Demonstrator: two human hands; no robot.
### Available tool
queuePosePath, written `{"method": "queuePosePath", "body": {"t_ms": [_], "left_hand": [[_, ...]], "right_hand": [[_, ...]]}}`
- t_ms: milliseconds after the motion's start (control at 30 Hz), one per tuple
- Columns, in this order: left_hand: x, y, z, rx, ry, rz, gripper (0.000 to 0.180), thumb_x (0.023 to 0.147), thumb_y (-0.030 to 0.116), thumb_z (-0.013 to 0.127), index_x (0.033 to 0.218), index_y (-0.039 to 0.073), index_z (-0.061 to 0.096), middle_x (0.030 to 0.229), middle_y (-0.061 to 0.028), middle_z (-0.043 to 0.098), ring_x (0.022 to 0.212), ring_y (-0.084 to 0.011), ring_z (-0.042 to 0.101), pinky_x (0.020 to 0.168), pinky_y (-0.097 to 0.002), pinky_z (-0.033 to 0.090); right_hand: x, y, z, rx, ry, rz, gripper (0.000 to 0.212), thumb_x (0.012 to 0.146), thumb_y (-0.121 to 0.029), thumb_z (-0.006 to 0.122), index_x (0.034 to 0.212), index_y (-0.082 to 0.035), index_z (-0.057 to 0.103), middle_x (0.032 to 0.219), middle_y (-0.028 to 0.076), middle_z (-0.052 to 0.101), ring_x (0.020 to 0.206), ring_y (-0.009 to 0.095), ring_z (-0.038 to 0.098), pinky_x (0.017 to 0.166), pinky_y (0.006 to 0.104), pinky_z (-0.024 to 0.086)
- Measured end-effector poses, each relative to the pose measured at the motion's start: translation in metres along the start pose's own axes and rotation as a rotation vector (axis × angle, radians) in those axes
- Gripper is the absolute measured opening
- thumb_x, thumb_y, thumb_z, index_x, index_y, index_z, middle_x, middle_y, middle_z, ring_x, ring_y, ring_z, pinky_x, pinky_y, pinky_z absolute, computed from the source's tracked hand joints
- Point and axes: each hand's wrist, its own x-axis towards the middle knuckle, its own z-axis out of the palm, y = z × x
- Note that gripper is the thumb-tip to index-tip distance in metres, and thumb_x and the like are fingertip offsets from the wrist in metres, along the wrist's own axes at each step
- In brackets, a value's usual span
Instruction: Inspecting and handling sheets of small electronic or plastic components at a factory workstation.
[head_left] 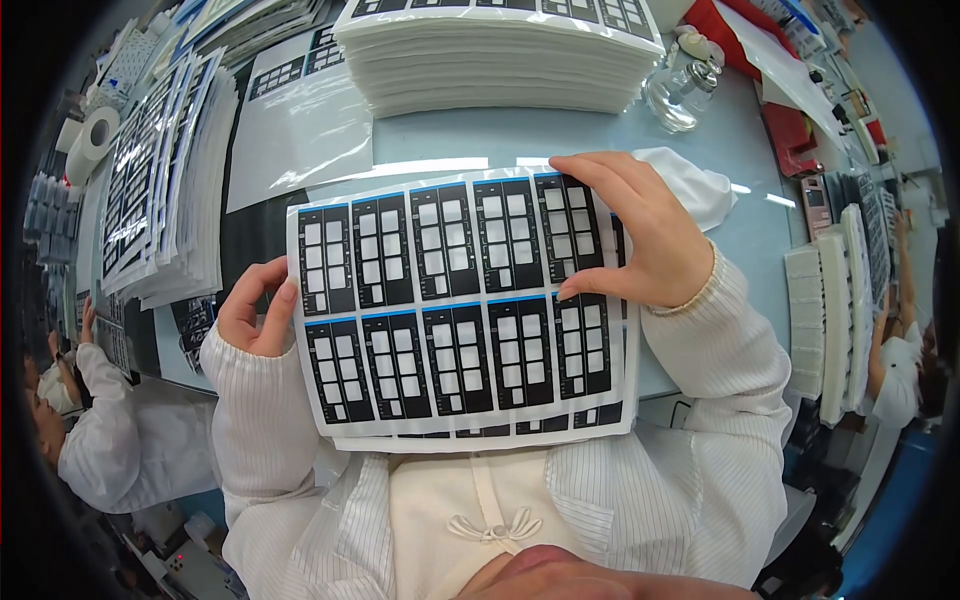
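Note:
A white sheet of black printed panels [456, 300] lies before me, its two rows holding several panels dotted with pale rectangular windows. My left hand [257, 308] is closed at the sheet's left edge, with the thumb against it and the other fingers partly hidden. At the right, my right hand [650, 232] grips the sheet: its thumb rests on the printed face while the fingers reach the far edge. More sheets [480, 442] peek out below the top one, slightly out of line with it.
A tall stack of similar sheets [500, 72] stands at the back, beside a glass pump bottle [682, 95] and a white cloth [685, 188]. Further sheets [165, 185] are piled at left near a white roll [92, 140]. Other people sit at both sides.

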Motion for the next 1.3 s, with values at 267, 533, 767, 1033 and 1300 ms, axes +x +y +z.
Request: {"method": "queuePosePath", "body": {"t_ms": [267,533,767,1033,1300], "left_hand": [[0.001,-0.002,-0.002,0.011,-0.004,-0.024,0.025,0.089,0.012,0.055,0.108,-0.004,0.059,0.093,-0.0078,0.062,0.087,-0.0152,0.057,0.083,-0.0276,0.043],[0.002,0.005,-0.006,-0.070,-0.032,-0.034,0.025,0.090,0.014,0.056,0.108,-0.003,0.060,0.093,-0.0082,0.062,0.089,-0.0158,0.058,0.083,-0.0288,0.044],[-0.003,0.007,-0.009,-0.304,-0.067,-0.135,0.021,0.089,0.015,0.058,0.102,-0.001,0.063,0.084,-0.0059,0.062,0.081,-0.0134,0.059,0.078,-0.0272,0.045],[0.014,0.004,-0.015,0.034,-0.240,-0.061,0.023,0.086,0.016,0.063,0.069,0.001,0.058,0.064,-0.0011,0.055,0.056,-0.0084,0.049,0.053,-0.0228,0.038],[0.022,0.006,-0.024,0.067,-0.314,0.003,0.022,0.086,0.013,0.060,0.067,0.001,0.055,0.064,-0.0013,0.053,0.058,-0.0084,0.046,0.056,-0.0229,0.038]], "right_hand": [[-0.001,0.004,0.003,0.018,0.002,-0.007,0.093,0.051,-0.035,0.086,0.128,-0.001,0.045,0.120,0.016,0.052,0.110,0.032,0.050,0.094,0.0377,0.039],[-0.005,0.004,-0.001,-0.067,0.014,-0.016,0.094,0.052,-0.036,0.085,0.128,-0.001,0.044,0.122,0.017,0.051,0.112,0.032,0.049,0.095,0.0380,0.039],[-0.028,0.007,-0.012,-0.037,0.163,0.127,0.065,0.061,-0.024,0.082,0.115,-0.001,0.054,0.105,0.015,0.059,0.096,0.025,0.056,0.082,0.0323,0.044],[-0.076,0.002,-0.018,0.590,-0.080,0.744,0.011,0.080,-0.010,0.067,0.079,0.000,0.063,0.064,0.000,0.058,0.058,0.006,0.050,0.054,0.0202,0.039],[-0.068,-0.024,-0.013,0.872,-0.127,0.810,0.022,0.087,-0.017,0.063,0.072,-0.001,0.059,0.061,-0.001,0.056,0.056,0.004,0.048,0.051,0.0195,0.037]]}}
